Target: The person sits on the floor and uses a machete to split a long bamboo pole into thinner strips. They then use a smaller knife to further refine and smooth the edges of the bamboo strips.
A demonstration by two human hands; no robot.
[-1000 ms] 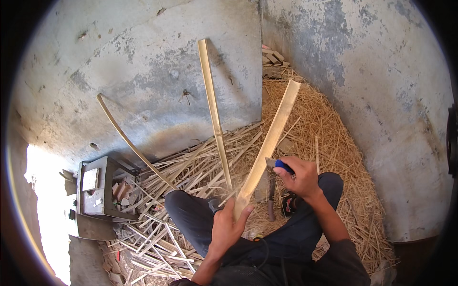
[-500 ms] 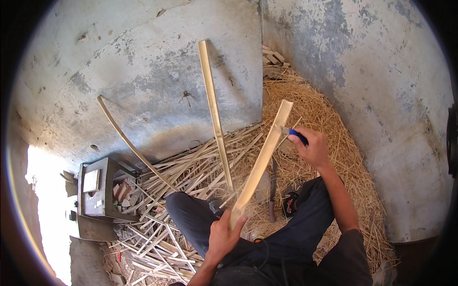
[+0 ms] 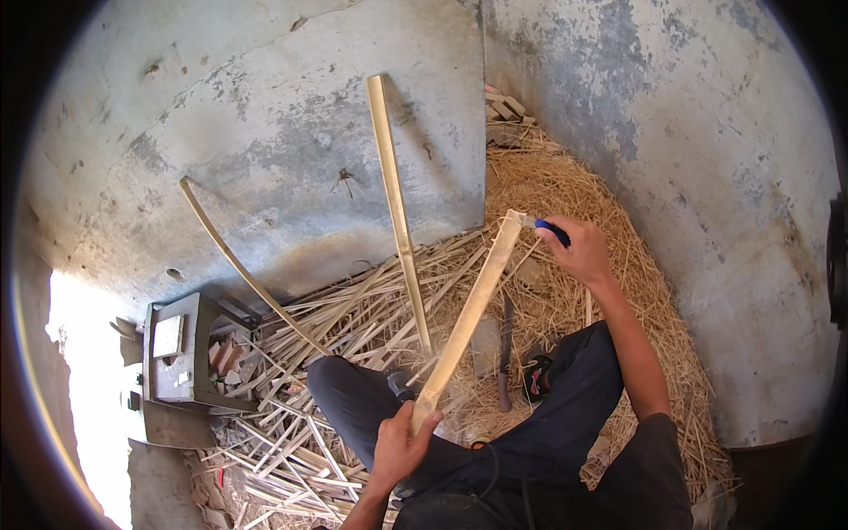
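Observation:
My left hand [image 3: 402,449] grips the near end of a pale split bamboo strip [image 3: 468,322], thumb along its surface. From there the strip slants up and away to the right above my crossed legs. At its far end, my right hand [image 3: 579,252] is closed round the blue handle of a small knife [image 3: 549,231]. The short blade is at the strip's far tip; its edge is too small to make out. On the ground between my legs lies a long dark blade with a brown handle [image 3: 504,390].
A split bamboo length [image 3: 392,185] and a thinner curved strip [image 3: 234,258] lean on the worn wall [image 3: 265,106]. Loose strips [image 3: 344,305] lie to the left, straw-like shavings [image 3: 609,256] heap to the right. A grey box-like frame [image 3: 181,353] stands at far left.
The strip has swung slightly left and its far end has come lower. The blade has shifted from the strip's inner face to its far tip. My left hand has moved a little left and down.

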